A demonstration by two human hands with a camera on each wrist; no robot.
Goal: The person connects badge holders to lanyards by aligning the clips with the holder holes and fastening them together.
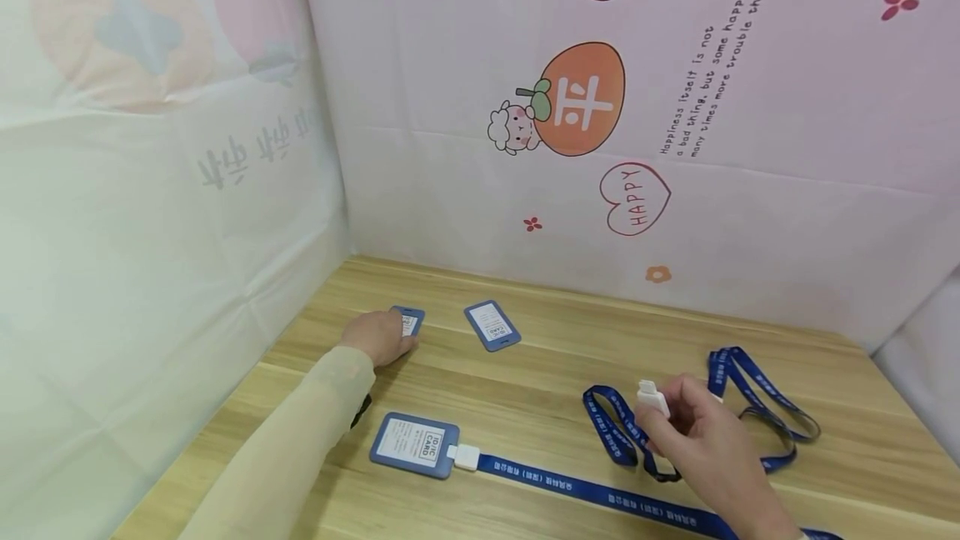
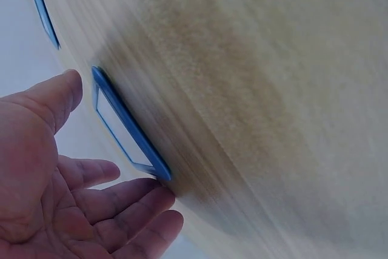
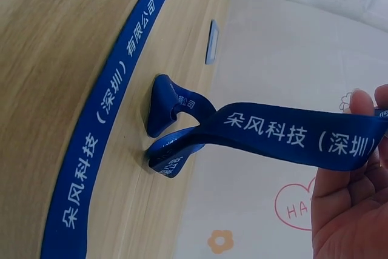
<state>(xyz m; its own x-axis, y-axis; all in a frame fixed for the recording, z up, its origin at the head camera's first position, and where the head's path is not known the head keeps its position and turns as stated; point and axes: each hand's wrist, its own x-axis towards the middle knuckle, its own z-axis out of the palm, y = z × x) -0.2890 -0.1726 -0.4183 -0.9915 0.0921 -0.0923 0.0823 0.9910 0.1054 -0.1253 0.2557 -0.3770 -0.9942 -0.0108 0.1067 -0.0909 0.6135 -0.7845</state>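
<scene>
In the head view my left hand [image 1: 377, 338] is at a blue ID card holder [image 1: 409, 324] at the far left of the table. The left wrist view shows that hand [image 2: 73, 204] with its fingers spread loosely beside the holder [image 2: 126, 127]; a fingertip meets or nearly meets its corner. My right hand [image 1: 708, 448] pinches a blue lanyard near its white plastic clip [image 1: 651, 398], raised above the table. The lanyard strap [image 3: 273, 131], with white lettering, hangs from those fingers in the right wrist view, and its loops [image 1: 611, 423] rest on the wood.
Another blue card holder [image 1: 492, 325] lies flat at the back. Nearer the front, a third holder [image 1: 386, 442] is joined by a white clip [image 1: 467, 457] to a second lanyard [image 1: 570, 486] stretching right. Printed cloth walls [image 1: 450, 190] border the wooden table [image 1: 555, 382].
</scene>
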